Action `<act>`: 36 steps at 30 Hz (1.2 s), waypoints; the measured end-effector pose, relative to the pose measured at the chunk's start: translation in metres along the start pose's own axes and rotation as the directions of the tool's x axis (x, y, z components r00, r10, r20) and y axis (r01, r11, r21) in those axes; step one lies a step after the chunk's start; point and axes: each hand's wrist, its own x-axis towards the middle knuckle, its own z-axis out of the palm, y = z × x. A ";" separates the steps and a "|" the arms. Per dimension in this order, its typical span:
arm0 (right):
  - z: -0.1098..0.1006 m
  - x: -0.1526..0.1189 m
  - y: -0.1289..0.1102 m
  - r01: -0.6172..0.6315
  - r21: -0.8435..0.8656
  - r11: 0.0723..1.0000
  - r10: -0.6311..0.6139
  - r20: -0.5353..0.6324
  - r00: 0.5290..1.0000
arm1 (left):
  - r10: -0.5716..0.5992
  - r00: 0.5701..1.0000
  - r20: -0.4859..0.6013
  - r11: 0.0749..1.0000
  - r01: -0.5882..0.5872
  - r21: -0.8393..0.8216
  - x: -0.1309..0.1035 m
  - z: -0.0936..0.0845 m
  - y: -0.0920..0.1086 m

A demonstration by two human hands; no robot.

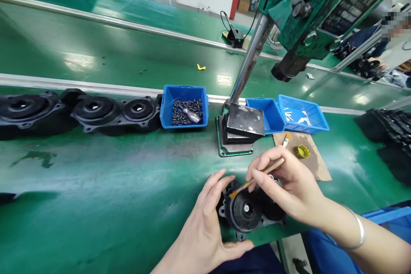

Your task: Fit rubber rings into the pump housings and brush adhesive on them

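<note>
A black housing with two round parts [245, 220] lies on the bench in front of me. My left hand [210, 220] grips its left end, fingers at the far edge and thumb at the near edge. Between the thumb and fingers of my right hand [290, 184] is a small paintbrush [268, 168] with a wooden handle. The brush's orange-brown bristles point down to the left and meet the upper rim of the left round part. My right hand covers some of the housing's right side.
A green press [250, 60] stands beyond the housing, with metal blocks [245, 120] on its base. Blue bins [183, 126] hold small metal parts. On cardboard [316, 165] sit a yellow cup [302, 151] and another brush [286, 139]. More black housings [112, 126] line the left.
</note>
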 end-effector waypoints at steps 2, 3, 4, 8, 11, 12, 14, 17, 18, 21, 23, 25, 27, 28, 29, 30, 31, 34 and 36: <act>0.003 0.002 0.001 -0.012 0.036 0.999 0.010 0.046 0.999 | 0.000 1.000 -0.001 1.000 0.000 -0.003 -0.002 0.001 -0.002; 0.003 0.003 0.002 -0.020 0.045 0.999 0.017 0.065 0.998 | -0.002 1.000 -0.002 1.000 0.002 -0.003 -0.004 0.002 -0.003; 0.003 0.004 0.003 -0.029 0.050 0.998 0.026 0.069 0.997 | -0.005 1.000 -0.002 1.000 0.005 -0.006 -0.005 0.002 -0.004; -0.006 0.003 0.008 -0.051 0.055 0.997 0.052 -0.010 0.999 | -0.041 0.999 -0.005 0.999 0.041 -0.027 -0.006 0.004 -0.007; -0.016 -0.002 0.012 -0.092 0.070 0.993 0.097 -0.063 0.993 | 0.015 0.999 -0.032 1.000 -0.016 -0.018 -0.003 0.004 -0.006; -0.018 -0.004 0.013 -0.113 0.080 0.990 0.120 -0.078 0.990 | 0.039 0.999 -0.032 0.999 -0.039 -0.012 -0.001 0.004 -0.006; -0.020 -0.006 0.015 -0.142 0.108 0.984 0.154 -0.117 0.981 | 0.049 0.999 -0.024 0.999 -0.049 -0.012 0.001 0.004 -0.005; -0.015 -0.008 0.018 -0.110 0.169 0.980 0.139 -0.174 0.975 | 0.006 1.000 -0.015 0.999 -0.006 -0.054 0.002 0.004 -0.005; -0.012 -0.008 0.020 -0.084 0.184 0.979 0.117 -0.180 0.977 | -0.007 1.000 -0.015 0.998 0.006 -0.068 0.002 0.005 -0.005; -0.002 -0.013 0.024 0.000 0.171 0.985 0.028 -0.164 0.986 | -0.023 1.000 -0.010 0.997 0.022 -0.072 0.000 0.006 -0.008; 0.000 -0.021 0.025 0.042 0.116 0.992 -0.023 -0.165 0.986 | -0.007 1.000 -0.025 0.998 0.006 -0.068 -0.001 0.007 -0.011; -0.001 -0.032 0.026 0.064 0.064 0.996 -0.051 -0.187 0.981 | 0.015 0.998 -0.057 0.998 -0.019 -0.068 -0.001 0.009 -0.014; -0.004 -0.044 0.024 0.075 0.019 0.997 -0.069 -0.213 0.975 | 0.044 0.996 -0.083 0.997 -0.049 -0.061 0.000 0.009 -0.017; -0.006 -0.049 0.023 0.081 -0.009 0.997 -0.081 -0.221 0.972 | 0.065 0.994 -0.087 0.996 -0.070 -0.052 0.001 0.010 -0.018; -0.008 -0.054 0.022 0.087 -0.038 0.996 -0.093 -0.224 0.970 | 0.083 0.992 -0.090 0.995 -0.087 -0.041 0.002 0.010 -0.018; -0.009 -0.057 0.020 0.091 -0.066 0.994 -0.104 -0.231 0.967 | 0.094 0.991 -0.091 0.995 -0.097 -0.030 0.003 0.009 -0.018; -0.009 -0.059 0.020 0.097 -0.088 0.991 -0.115 -0.241 0.964 | 0.097 0.991 -0.090 0.995 -0.099 -0.020 0.004 0.009 -0.018; -0.005 -0.057 0.020 0.133 -0.086 0.987 -0.154 -0.304 0.940 | 0.065 0.994 -0.090 0.998 -0.065 0.004 0.006 0.008 -0.014; 0.000 -0.052 0.023 0.191 -0.062 0.980 -0.200 -0.323 0.925 | 0.054 0.995 -0.082 0.998 -0.054 0.013 0.006 0.008 -0.011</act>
